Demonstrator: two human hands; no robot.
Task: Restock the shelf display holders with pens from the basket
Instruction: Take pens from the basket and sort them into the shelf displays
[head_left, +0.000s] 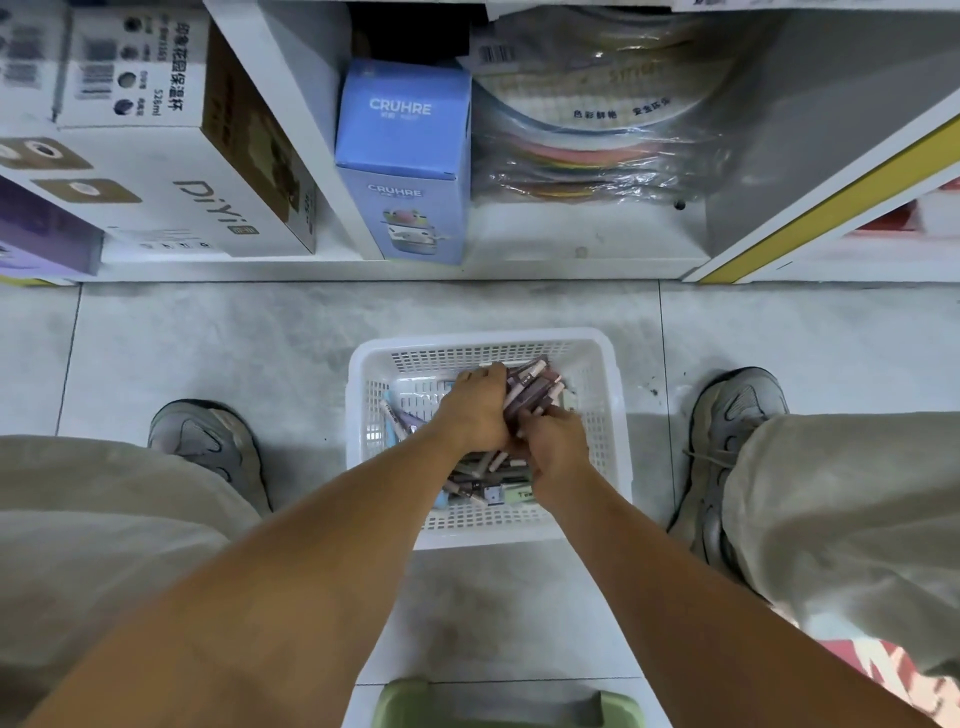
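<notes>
Bare forearms, beige trousers (104, 519), worn grey trainers (208, 441).

Your left hand (475, 408) and right hand (553, 441) cover the middle of the pens (530, 387) in the basket (358, 415), so you can't see your fingertips. At bottom centre a green object (400, 701) is cut off. Box labels (98, 67) at upper left blur.
</notes>
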